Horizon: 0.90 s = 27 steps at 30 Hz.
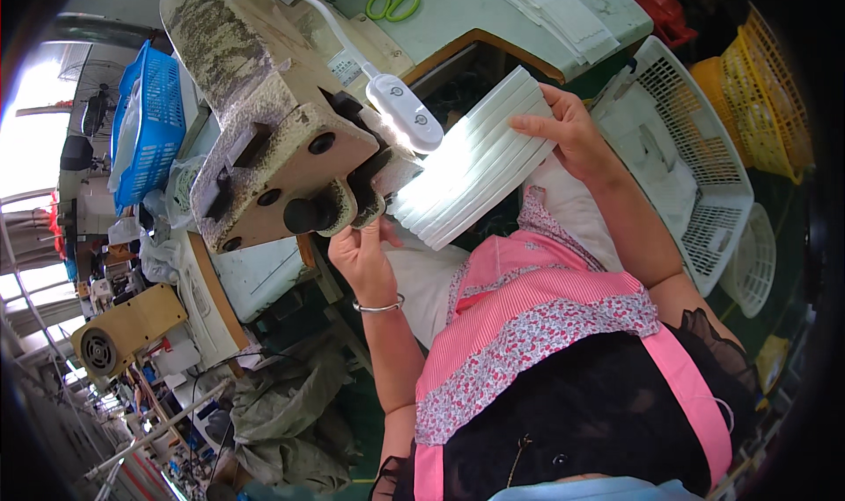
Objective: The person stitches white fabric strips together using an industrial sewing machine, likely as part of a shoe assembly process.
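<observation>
Both hands, left [363, 256] and right [572, 131], grip one stack of white strips [480, 162] beside one sewing machine [273, 123].

Both hands — white strip stack [480, 171]

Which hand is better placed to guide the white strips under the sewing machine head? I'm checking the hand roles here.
Probably the left hand: it sits right below the sewing machine head, at the near end of the white strips. The right hand grips their far end.
</observation>
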Each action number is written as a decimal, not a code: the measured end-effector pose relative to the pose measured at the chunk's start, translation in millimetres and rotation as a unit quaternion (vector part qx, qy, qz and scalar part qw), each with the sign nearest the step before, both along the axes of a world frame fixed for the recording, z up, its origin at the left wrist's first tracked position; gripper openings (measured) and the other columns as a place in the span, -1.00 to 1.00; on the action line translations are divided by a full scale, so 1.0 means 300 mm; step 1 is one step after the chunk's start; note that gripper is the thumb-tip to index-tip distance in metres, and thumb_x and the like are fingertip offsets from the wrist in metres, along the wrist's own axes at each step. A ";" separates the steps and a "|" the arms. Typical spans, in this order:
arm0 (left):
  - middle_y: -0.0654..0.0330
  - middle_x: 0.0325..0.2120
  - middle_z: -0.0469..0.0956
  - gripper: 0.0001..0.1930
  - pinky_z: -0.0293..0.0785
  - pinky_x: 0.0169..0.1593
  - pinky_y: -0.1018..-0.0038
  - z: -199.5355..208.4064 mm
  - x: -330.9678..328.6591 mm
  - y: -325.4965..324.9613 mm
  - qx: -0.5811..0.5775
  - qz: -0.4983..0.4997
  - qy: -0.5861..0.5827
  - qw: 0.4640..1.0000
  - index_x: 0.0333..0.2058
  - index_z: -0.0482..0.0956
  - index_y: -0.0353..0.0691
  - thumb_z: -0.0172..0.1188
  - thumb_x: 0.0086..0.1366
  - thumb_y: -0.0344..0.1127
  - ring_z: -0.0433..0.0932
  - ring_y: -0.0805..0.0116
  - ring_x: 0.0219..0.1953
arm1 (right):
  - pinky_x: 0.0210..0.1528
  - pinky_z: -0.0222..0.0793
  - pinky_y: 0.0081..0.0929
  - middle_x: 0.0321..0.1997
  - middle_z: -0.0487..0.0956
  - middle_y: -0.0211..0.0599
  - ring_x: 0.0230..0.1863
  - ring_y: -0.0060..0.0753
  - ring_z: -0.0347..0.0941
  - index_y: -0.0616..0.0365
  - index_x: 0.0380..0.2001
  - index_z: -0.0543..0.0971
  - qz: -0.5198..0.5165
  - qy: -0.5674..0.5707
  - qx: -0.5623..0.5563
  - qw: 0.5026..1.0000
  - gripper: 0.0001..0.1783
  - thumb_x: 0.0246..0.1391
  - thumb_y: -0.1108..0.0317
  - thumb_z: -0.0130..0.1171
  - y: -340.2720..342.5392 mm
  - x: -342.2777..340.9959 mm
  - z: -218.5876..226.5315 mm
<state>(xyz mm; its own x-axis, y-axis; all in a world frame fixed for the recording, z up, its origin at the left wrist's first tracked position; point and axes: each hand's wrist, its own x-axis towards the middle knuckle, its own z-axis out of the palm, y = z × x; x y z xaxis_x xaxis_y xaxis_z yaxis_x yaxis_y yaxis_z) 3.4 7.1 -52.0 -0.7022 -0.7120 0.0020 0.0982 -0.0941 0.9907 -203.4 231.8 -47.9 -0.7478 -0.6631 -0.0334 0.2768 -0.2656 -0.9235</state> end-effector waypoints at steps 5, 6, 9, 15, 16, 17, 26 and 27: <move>0.26 -0.28 0.39 -0.89 0.38 -0.61 0.70 0.034 0.004 -0.033 -0.193 0.083 -0.050 0.976 -0.33 0.56 -0.44 0.17 0.35 -0.48 0.48 0.60 -0.50 | -0.03 0.49 -0.56 -0.15 0.67 -0.27 -0.17 -0.55 0.59 0.30 -0.05 0.58 0.012 0.022 0.016 1.000 -0.65 0.05 0.48 0.32 -0.008 0.042 0.034; 0.26 -0.28 0.39 -0.89 0.38 -0.61 0.70 0.029 0.011 -0.049 -0.193 0.084 -0.050 0.976 -0.33 0.56 -0.44 0.17 0.35 -0.48 0.48 0.60 -0.50 | -0.02 0.49 -0.56 -0.14 0.67 -0.27 -0.15 -0.56 0.58 0.30 -0.05 0.59 0.020 0.034 0.025 0.999 -0.65 0.06 0.49 0.31 -0.010 0.055 0.040; 0.28 -0.31 0.37 -0.89 0.33 -0.61 0.71 0.025 0.031 -0.095 -0.260 0.109 -0.073 0.957 -0.36 0.54 -0.43 0.18 0.34 -0.49 0.45 0.62 -0.53 | -0.09 0.51 -0.57 -0.20 0.68 -0.26 -0.22 -0.55 0.60 0.29 -0.10 0.59 0.009 0.039 0.038 0.998 -0.68 0.06 0.45 0.32 -0.033 0.112 0.063; 0.30 -0.35 0.32 -0.87 0.26 -0.50 0.69 0.019 0.054 -0.149 -0.313 0.120 -0.048 0.941 -0.43 0.50 -0.42 0.18 0.32 -0.53 0.35 0.64 -0.52 | -0.08 0.48 -0.59 -0.16 0.68 -0.27 -0.17 -0.58 0.57 0.28 -0.08 0.60 0.009 0.020 0.050 0.999 -0.69 0.09 0.44 0.31 -0.074 0.190 0.067; 0.31 -0.35 0.32 -0.87 0.27 -0.48 0.68 0.025 0.056 -0.150 -0.340 0.115 -0.077 0.930 -0.44 0.50 -0.44 0.17 0.31 -0.54 0.34 0.64 -0.51 | -0.08 0.48 -0.59 -0.16 0.68 -0.27 -0.17 -0.58 0.57 0.28 -0.08 0.60 0.009 0.020 0.049 0.999 -0.69 0.09 0.44 0.31 -0.078 0.196 0.064; 0.31 -0.36 0.31 -0.88 0.27 -0.46 0.66 0.030 0.055 -0.150 -0.366 0.110 -0.107 0.918 -0.44 0.50 -0.45 0.17 0.30 -0.56 0.34 0.63 -0.50 | -0.08 0.48 -0.59 -0.17 0.68 -0.27 -0.18 -0.58 0.57 0.28 -0.09 0.60 -0.001 0.022 0.050 0.999 -0.69 0.09 0.44 0.30 -0.082 0.202 0.057; 0.21 -0.32 0.39 -0.96 0.37 -0.53 0.61 0.033 0.017 -0.138 -0.320 0.149 -0.104 0.930 -0.38 0.54 -0.50 0.11 0.23 -0.64 0.38 0.56 -0.54 | -0.09 0.48 -0.61 -0.19 0.67 -0.30 -0.19 -0.59 0.57 0.26 -0.10 0.60 -0.019 0.038 0.042 0.998 -0.73 0.11 0.43 0.28 -0.084 0.216 0.069; 0.21 -0.32 0.39 -0.96 0.37 -0.53 0.61 0.039 0.013 -0.133 -0.320 0.148 -0.103 0.930 -0.38 0.54 -0.50 0.11 0.23 -0.64 0.38 0.56 -0.54 | -0.09 0.48 -0.61 -0.19 0.67 -0.30 -0.19 -0.60 0.56 0.26 -0.10 0.60 -0.012 0.034 0.038 0.999 -0.73 0.12 0.44 0.28 -0.080 0.211 0.073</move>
